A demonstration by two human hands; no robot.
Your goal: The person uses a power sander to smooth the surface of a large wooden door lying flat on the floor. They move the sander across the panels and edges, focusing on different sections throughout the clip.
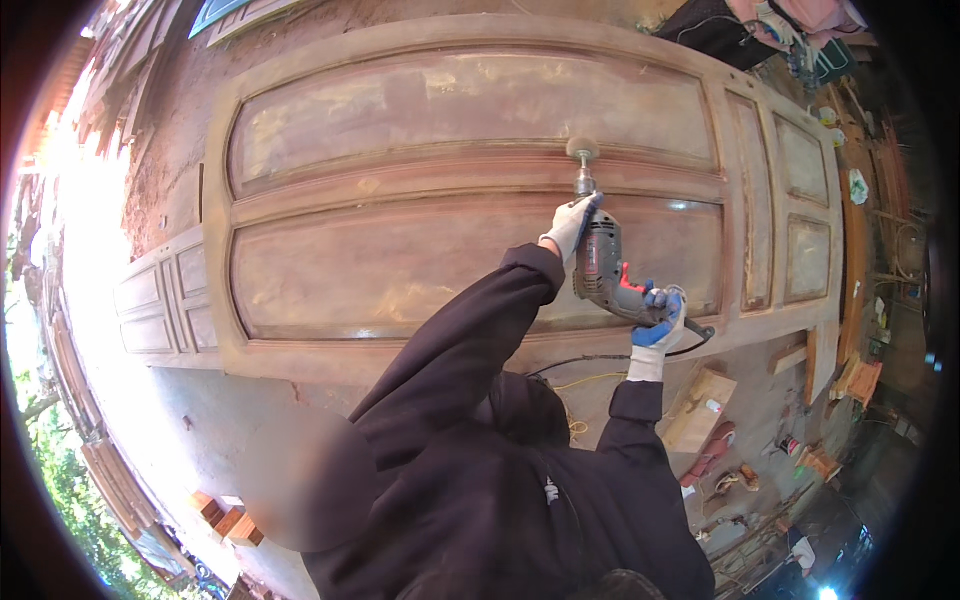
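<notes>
A grey and black power drill (602,252) with a red trigger is held over a large panelled wooden door (460,185). My left hand (571,224), in a white and blue glove, is closed around the drill's front, just behind the chuck. My right hand (661,318), gloved the same way, wraps the rear handle near the trigger. In the chuck sits a round brown sanding head (582,149), which meets the moulding between the door's two long panels. Pale, scuffed patches mark the upper panel. The drill's black cord (590,358) runs from the handle back toward my body.
Another panelled door (168,308) lies at the left, partly under the big one. Loose boards (700,410) and shoes (748,477) lie on the floor at lower right. Stacked timber (125,490) lines the left side. A yellow cord (578,427) lies near my body.
</notes>
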